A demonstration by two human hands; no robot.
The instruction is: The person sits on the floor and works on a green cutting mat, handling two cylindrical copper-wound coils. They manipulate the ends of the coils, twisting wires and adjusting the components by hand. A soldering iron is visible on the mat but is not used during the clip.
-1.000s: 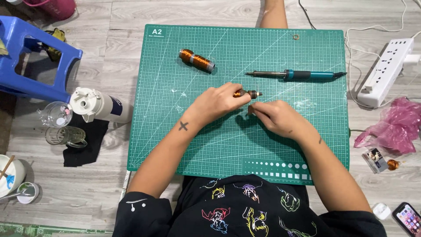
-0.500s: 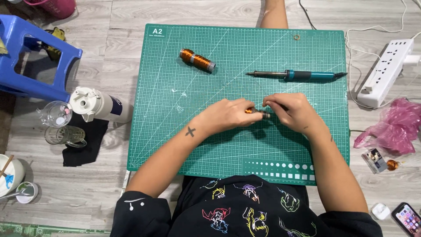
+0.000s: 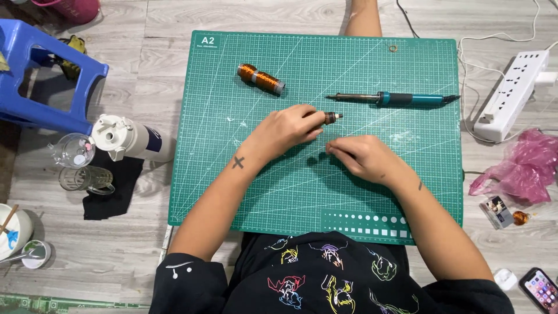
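A small dark cylindrical part (image 3: 331, 118) sticks out to the right of the left hand (image 3: 288, 129), whose fingers are curled closed around it over the green cutting mat (image 3: 261, 192). The right hand (image 3: 363, 157) rests just near and right of it, fingertips pinched together, on what I cannot tell. Farther off lie a copper wire spool (image 3: 261, 79) and a teal soldering iron (image 3: 392, 99).

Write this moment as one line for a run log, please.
left hand: grips small dark cylinder | right hand: pinched, contents unclear | nearby: soldering iron, copper wire spool, green cutting mat
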